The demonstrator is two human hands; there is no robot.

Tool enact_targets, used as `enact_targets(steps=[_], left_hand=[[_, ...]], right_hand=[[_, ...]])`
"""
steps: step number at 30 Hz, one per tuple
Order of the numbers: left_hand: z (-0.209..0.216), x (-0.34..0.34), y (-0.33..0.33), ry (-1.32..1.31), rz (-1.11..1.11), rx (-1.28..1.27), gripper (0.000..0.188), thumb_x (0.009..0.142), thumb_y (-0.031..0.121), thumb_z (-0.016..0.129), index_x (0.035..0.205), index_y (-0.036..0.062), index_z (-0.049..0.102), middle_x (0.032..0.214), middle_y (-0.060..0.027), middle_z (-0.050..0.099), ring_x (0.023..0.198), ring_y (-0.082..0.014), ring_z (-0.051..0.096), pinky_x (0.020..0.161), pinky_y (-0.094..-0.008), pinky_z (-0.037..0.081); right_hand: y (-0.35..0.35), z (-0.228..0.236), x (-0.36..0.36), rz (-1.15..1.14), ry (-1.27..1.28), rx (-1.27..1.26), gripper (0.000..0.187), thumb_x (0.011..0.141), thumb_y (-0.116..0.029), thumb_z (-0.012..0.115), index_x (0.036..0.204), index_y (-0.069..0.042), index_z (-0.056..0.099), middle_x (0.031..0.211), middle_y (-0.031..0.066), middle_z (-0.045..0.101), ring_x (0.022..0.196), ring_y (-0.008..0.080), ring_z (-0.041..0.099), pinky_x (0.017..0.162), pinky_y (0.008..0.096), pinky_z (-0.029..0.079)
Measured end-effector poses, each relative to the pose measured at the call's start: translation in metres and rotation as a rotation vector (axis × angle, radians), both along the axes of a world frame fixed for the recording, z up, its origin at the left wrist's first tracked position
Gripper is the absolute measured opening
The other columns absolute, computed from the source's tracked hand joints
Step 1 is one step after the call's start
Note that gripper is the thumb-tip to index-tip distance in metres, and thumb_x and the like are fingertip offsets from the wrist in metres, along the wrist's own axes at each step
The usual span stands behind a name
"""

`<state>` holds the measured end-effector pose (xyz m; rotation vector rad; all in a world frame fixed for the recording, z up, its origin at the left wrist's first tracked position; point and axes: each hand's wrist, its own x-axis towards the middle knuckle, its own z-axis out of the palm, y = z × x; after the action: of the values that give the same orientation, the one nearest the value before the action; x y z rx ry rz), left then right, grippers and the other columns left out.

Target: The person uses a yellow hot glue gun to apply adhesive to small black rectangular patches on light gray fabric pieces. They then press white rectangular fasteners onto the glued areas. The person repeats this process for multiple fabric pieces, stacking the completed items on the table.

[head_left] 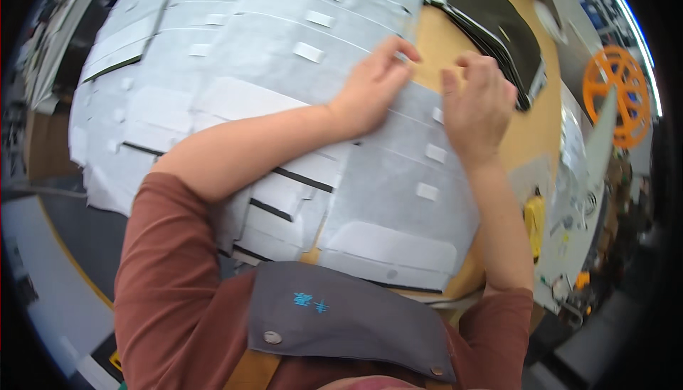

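My left hand (373, 90) is over the top edge of a pale grey cloth panel (388, 177). Its fingers are half curled, with a small gap between thumb and forefinger, and nothing shows in it. To its right, my right hand (480, 109) is raised over the panel's right side, loosely bent, the thumb apart from the fingers and no object visible in it. Both hands look slightly blurred. Small white tabs (435, 153) dot the panel, and a white curved piece (388, 248) with a dark lower strip lies at its near end.
More pale layered panels (263, 41) with white tabs and black strips spread leftward across the wooden table (435, 38). A stack of dark olive cloth pieces (501, 27) lies at the far right. Beyond the right edge are an orange spoked wheel (616, 96) and a yellow tool (533, 223).
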<state>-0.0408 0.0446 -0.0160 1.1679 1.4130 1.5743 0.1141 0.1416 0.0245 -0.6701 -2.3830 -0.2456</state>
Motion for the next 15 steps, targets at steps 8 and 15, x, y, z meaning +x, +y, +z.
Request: enact_targets(steps=[8,15], left_hand=[[0.009,0.009,0.0,0.145,-0.034,-0.059,0.022,0.096,0.025,0.059,0.102,0.004,0.059,0.07,0.0002,0.051,0.067,-0.0089,0.046,0.062,-0.0276,0.042],[-0.006,0.012,0.004,0.154,0.101,0.006,0.02,0.098,0.022,0.058,0.102,0.003,0.062,0.078,-0.0015,0.06,0.072,-0.0086,0.053,0.067,-0.0266,0.046]], right_hand=[[0.04,-0.039,0.013,-0.043,-0.173,-0.281,0.034,0.088,-0.036,0.067,0.102,-0.007,0.058,0.095,0.0085,0.06,0.092,0.03,0.058,0.08,0.0411,0.044],[0.02,0.003,0.019,-0.099,-0.396,-0.788,0.049,0.076,-0.044,0.078,0.099,-0.004,0.062,0.079,0.0122,0.06,0.079,0.0287,0.061,0.07,0.0395,0.048]])
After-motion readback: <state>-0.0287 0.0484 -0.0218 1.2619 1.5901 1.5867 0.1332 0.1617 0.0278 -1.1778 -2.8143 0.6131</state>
